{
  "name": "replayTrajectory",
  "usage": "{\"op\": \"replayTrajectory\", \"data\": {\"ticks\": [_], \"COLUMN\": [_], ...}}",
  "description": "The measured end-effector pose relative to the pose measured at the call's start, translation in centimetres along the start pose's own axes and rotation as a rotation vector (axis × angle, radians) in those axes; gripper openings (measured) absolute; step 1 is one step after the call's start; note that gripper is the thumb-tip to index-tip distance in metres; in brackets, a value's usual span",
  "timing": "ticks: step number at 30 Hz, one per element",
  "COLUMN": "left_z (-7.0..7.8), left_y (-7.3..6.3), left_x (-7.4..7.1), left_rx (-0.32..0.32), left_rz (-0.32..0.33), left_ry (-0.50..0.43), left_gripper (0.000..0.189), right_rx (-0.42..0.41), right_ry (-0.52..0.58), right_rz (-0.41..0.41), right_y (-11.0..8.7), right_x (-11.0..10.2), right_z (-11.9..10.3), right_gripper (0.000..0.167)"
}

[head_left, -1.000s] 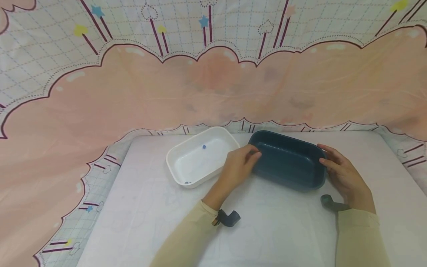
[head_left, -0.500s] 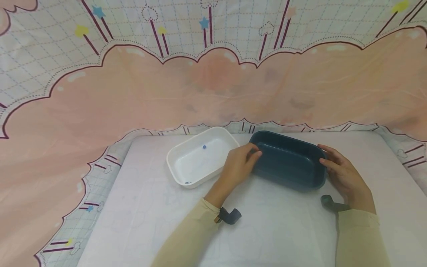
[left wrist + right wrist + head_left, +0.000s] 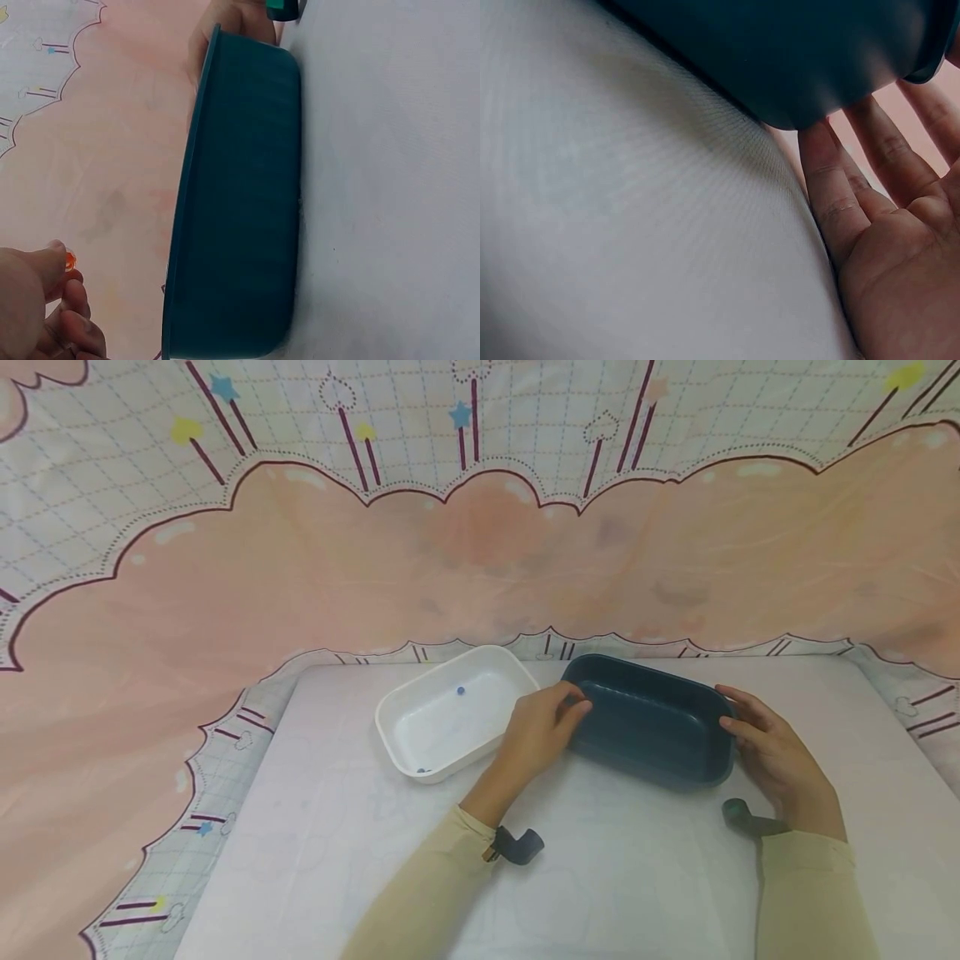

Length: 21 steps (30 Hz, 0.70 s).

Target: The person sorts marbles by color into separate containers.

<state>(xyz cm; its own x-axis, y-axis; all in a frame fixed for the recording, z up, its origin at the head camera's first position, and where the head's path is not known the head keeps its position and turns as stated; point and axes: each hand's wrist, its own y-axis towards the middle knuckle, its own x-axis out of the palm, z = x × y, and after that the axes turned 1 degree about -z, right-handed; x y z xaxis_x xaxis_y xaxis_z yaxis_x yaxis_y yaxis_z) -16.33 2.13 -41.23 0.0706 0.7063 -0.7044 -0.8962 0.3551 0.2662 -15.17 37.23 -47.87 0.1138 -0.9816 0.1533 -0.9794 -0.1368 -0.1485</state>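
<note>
Over the left end of a dark blue plastic tray (image 3: 645,718), my left hand (image 3: 536,731) pinches a small, shiny orange bead (image 3: 70,260) between thumb and fingertips. That bead shows only in the left wrist view, partly covered by the fingers. My right hand (image 3: 780,756) holds the tray's right end, its thumb at the rim and its fingers against the outer wall (image 3: 832,52). The tray stands on the table, and no pieces show inside it. To its left is a white tray (image 3: 386,714) with a small blue bead (image 3: 461,691) and another blue piece (image 3: 422,770) near its front corner.
Both trays stand towards the back of a white-covered table (image 3: 600,877). Behind them hangs a patterned cloth (image 3: 480,560) in peach and white. A dark wrist device (image 3: 519,846) is strapped at the left wrist, another device (image 3: 750,818) at the right.
My left hand has shifted very slightly to the right over the end of the blue tray. The right hand and both trays have kept their places.
</note>
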Motion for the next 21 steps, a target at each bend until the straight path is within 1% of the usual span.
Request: {"op": "replayTrajectory", "data": {"ticks": [7, 15, 21], "left_z": [0.03, 0.21, 0.23], "left_y": [0.01, -0.02, 0.0], "left_x": [0.03, 0.05, -0.01], "left_rx": [0.006, 0.016, 0.027], "left_rz": [0.003, 0.017, 0.022], "left_ry": [0.005, -0.004, -0.001], "left_gripper": [0.022, 0.019, 0.019], "right_rx": [0.014, -0.049, -0.046], "right_ry": [0.007, 0.026, 0.025], "right_rz": [0.014, -0.026, -0.027], "right_y": [0.04, -0.07, -0.07], "right_x": [-0.04, 0.03, -0.08], "right_z": [0.0, 0.12, 0.14], "right_gripper": [0.063, 0.058, 0.059]}}
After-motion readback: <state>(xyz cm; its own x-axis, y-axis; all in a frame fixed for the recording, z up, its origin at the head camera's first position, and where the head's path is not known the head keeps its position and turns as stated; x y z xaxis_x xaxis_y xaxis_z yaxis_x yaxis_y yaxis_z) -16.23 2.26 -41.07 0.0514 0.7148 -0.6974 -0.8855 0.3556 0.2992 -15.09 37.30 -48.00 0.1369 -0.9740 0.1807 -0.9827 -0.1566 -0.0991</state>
